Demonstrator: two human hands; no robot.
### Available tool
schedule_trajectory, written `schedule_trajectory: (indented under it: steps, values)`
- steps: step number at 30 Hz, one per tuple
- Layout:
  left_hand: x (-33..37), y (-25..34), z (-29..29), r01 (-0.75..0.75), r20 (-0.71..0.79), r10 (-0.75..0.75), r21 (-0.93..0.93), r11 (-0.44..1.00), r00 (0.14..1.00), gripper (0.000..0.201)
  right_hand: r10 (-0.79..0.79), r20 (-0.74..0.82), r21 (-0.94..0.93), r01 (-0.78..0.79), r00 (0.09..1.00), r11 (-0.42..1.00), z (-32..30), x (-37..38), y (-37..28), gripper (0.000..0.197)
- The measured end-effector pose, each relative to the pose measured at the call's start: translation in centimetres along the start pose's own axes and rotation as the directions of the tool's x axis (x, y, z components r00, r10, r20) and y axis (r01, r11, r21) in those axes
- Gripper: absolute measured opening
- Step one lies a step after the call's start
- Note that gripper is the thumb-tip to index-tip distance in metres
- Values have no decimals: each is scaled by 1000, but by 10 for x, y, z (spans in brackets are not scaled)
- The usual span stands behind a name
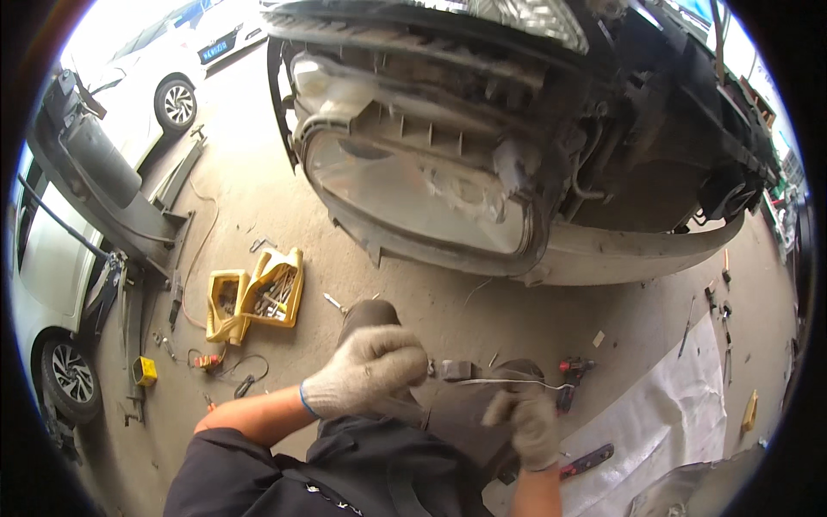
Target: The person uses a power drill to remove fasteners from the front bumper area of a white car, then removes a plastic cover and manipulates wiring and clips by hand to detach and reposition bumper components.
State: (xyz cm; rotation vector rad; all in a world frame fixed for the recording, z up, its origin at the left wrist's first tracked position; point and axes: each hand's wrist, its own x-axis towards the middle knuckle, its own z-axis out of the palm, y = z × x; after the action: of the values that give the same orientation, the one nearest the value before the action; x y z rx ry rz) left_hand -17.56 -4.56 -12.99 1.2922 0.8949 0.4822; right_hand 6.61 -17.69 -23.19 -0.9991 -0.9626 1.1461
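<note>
My left hand (369,369), in a pale knitted work glove with a blue cuff, is curled closed above my bent left knee (370,314). Whether anything sits inside its fingers is hidden. Just right of it are a small grey block (455,370) and a thin white wire or strip (517,382) running rightward. My right hand (530,426), gloved alike, hovers near my right leg, below that strip; motion smears its fingers. In front of me is a car's exposed front end with a large, dusty headlight (422,194).
Two yellow cut-open jugs (274,289) hold small metal parts on the left floor. A red-and-black power drill (570,379) lies right, by a silvery sheet (663,414). A lift post (95,164) and white car (73,284) stand left. The bumper beam (637,254) extends right.
</note>
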Motion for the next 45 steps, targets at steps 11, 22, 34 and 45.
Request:
schedule_trajectory:
  steps: [11, 22, 34, 45]
  values:
    - [10, -17, -8, 112, 92, -94, -213, 971, 991, 19, 107, 48, 37, -109, 993, 993, 43, 55, -66, 30]
    - [5, -36, -21, 98, 194, -36, -321, 942, 980, 27, 124, 140, 41, -131, 982, 991, 48, 64, -91, 33]
    - [2, -10, -10, 170, 365, -247, 231, 958, 898, 30, 122, -50, -77, -126, 991, 989, 51, 65, -71, 35]
    - [5, -20, -16, 25, 75, -36, 138, 990, 997, 27, -429, -127, -858, 118, 894, 499, -80, 52, -47, 26]
